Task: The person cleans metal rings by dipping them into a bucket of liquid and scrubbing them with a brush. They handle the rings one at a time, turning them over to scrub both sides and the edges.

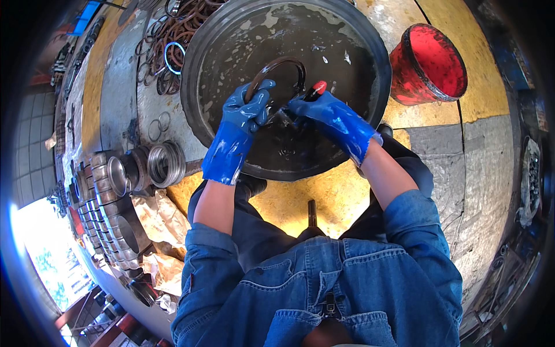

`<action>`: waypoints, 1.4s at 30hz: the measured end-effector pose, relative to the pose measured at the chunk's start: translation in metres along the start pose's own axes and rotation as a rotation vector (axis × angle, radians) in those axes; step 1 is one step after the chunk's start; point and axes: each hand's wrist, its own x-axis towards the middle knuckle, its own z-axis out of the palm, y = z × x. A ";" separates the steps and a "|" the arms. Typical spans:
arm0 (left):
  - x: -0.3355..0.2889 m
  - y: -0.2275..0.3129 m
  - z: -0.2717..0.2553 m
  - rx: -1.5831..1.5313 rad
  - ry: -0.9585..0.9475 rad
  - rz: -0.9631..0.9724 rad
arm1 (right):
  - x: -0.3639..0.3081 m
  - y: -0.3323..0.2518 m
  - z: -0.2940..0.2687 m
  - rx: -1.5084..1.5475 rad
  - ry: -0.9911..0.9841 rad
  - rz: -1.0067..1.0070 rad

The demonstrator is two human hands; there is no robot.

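My left hand point(244, 110), in a blue rubber glove, grips a dark brown metal ring point(282, 60) that arches up over a wide round black basin point(195, 87) of murky liquid. My right hand point(324, 110), gloved the same way, is closed around a tool with a black and red handle point(317, 89). The tool's working end lies in shadow near the ring's lower side, so its kind cannot be made out. Both hands are close together above the liquid.
A red bucket point(404, 72) stands right of the basin. Many brown rings point(188, 20) are heaped at the back left. Stacked metal rings point(166, 164) and rows of larger cylinders point(110, 202) sit at the left, beside crumpled brown paper point(159, 217).
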 end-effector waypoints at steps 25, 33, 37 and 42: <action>0.011 0.001 -0.028 -0.415 0.135 -0.039 | -0.012 0.006 0.029 0.024 -0.087 -0.252; 0.012 0.002 -0.026 -0.386 -0.071 -0.199 | 0.026 0.029 0.000 -0.845 0.540 -0.721; 0.008 -0.008 -0.030 -0.399 -0.003 -0.210 | 0.017 0.014 -0.002 -0.449 0.603 -0.607; 0.012 -0.008 -0.035 -0.379 0.013 -0.216 | 0.025 0.000 -0.034 -0.404 0.426 -0.074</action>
